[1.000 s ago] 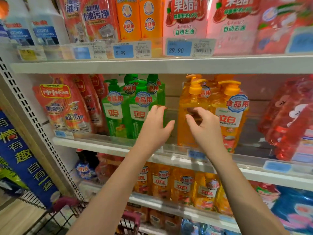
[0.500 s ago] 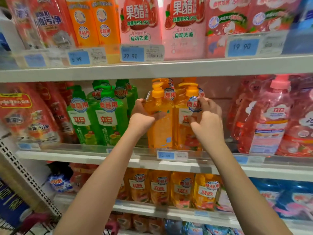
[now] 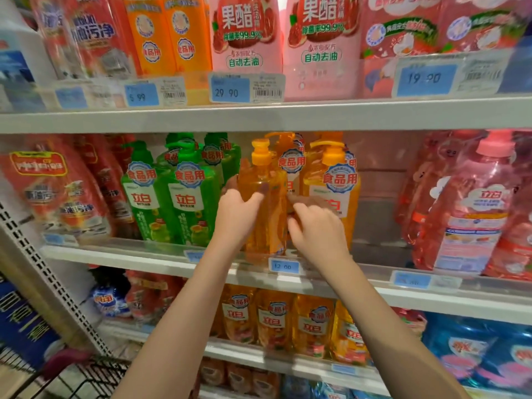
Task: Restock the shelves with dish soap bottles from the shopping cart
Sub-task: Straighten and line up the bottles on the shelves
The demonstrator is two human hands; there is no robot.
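An orange pump bottle stood upright on the shelf, gripped in the left hand, just left of the right hand. A second orange bottle, label forward, stood upright just beyond the right hand.

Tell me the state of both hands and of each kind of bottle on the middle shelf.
left hand, gripping the front orange pump bottle.
front orange pump bottle, upright on the shelf, label turned away.
right hand, fingers curled beside that bottle; grip unclear.
right orange pump bottle, upright, label facing out.
green pump bottles, upright, labels facing out.
pink bottle, upright, capped.
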